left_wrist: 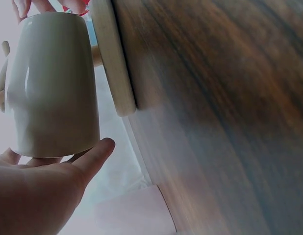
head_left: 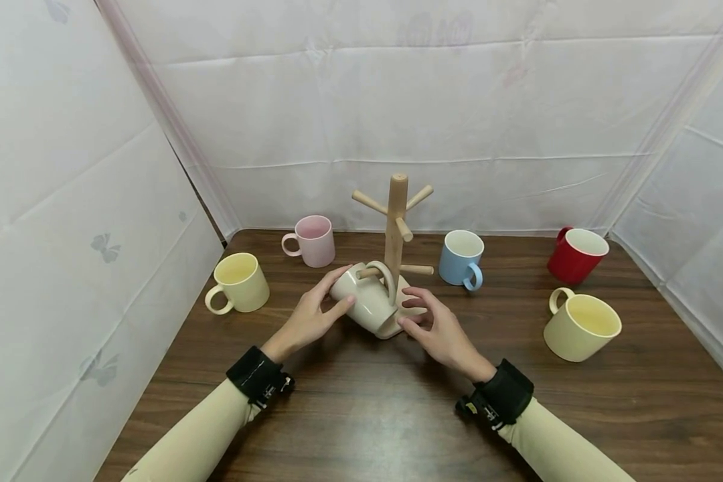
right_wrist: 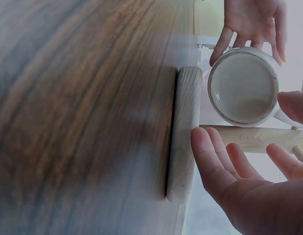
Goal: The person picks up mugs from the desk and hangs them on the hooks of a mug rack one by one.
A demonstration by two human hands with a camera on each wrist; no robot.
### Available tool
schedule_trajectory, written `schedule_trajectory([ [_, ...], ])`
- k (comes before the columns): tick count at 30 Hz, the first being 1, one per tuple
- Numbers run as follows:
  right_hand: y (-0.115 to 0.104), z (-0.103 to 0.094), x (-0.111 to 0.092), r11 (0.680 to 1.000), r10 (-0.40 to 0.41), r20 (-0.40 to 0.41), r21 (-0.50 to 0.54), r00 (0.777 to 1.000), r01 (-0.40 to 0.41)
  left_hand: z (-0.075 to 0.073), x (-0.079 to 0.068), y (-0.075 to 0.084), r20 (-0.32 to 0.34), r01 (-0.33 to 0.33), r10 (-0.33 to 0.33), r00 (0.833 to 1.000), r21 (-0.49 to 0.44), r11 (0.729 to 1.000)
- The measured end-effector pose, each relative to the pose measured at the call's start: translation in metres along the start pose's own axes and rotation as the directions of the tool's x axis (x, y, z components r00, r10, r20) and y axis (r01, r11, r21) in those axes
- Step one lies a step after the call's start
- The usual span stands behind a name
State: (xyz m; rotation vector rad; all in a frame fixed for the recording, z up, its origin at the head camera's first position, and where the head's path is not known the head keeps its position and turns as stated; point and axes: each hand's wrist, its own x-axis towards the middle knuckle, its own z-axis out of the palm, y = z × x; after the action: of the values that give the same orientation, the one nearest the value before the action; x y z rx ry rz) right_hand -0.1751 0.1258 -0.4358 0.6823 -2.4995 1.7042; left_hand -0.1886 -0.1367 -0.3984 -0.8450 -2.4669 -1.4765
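Observation:
An off-white mug [head_left: 367, 301] lies tilted on its side against the wooden mug tree [head_left: 393, 244], with its handle [head_left: 387, 278] looped around a lower peg [head_left: 370, 272]. My left hand [head_left: 313, 318] holds the mug at its left end, thumb on the near side and fingers across the end and far side. Close by the mug's other end is my right hand [head_left: 442, 335], its fingers spread and loosely bent over the tree's base [right_wrist: 186, 137]. In the right wrist view the mug's round end [right_wrist: 243, 88] faces the right palm, the thumb right at its edge.
A pink mug [head_left: 315, 242] and a yellow mug [head_left: 241, 284] stand on the left. To the right are a blue mug [head_left: 460, 258], a red mug [head_left: 577, 256] and another yellow mug [head_left: 580, 328]. White cloth [head_left: 446, 114] hangs behind the brown table [head_left: 349, 428].

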Motion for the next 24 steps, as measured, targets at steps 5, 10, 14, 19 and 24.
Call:
schedule_trajectory([
  [5, 0.002, -0.003, 0.001, 1.0, 0.002, -0.021, 0.0, 1.0, -0.002, 0.004, 0.002, -0.021, -0.039, -0.019, 0.019, 0.999, 0.014, 1.0],
  [10, 0.003, -0.009, 0.003, 1.0, 0.002, -0.043, 0.007, 0.999, -0.001, 0.006, 0.003, -0.028, -0.125, -0.048, 0.051, 0.991, 0.03, 0.998],
  [14, 0.001, -0.014, 0.005, 0.999, 0.01, -0.056, 0.039, 0.998, -0.008, 0.008, 0.005, -0.025, -0.216, -0.084, 0.096, 0.972, 0.065, 0.994],
  [19, -0.006, -0.023, 0.009, 0.998, 0.033, -0.091, 0.055, 0.995, -0.028, 0.009, 0.01, -0.014, -0.317, -0.152, 0.183, 0.931, 0.119, 0.981],
  [24, -0.016, -0.032, 0.016, 0.999, 0.004, -0.11, 0.049, 0.994, 0.001, 0.01, 0.014, 0.0, -0.378, -0.132, 0.203, 0.903, 0.205, 0.97],
])
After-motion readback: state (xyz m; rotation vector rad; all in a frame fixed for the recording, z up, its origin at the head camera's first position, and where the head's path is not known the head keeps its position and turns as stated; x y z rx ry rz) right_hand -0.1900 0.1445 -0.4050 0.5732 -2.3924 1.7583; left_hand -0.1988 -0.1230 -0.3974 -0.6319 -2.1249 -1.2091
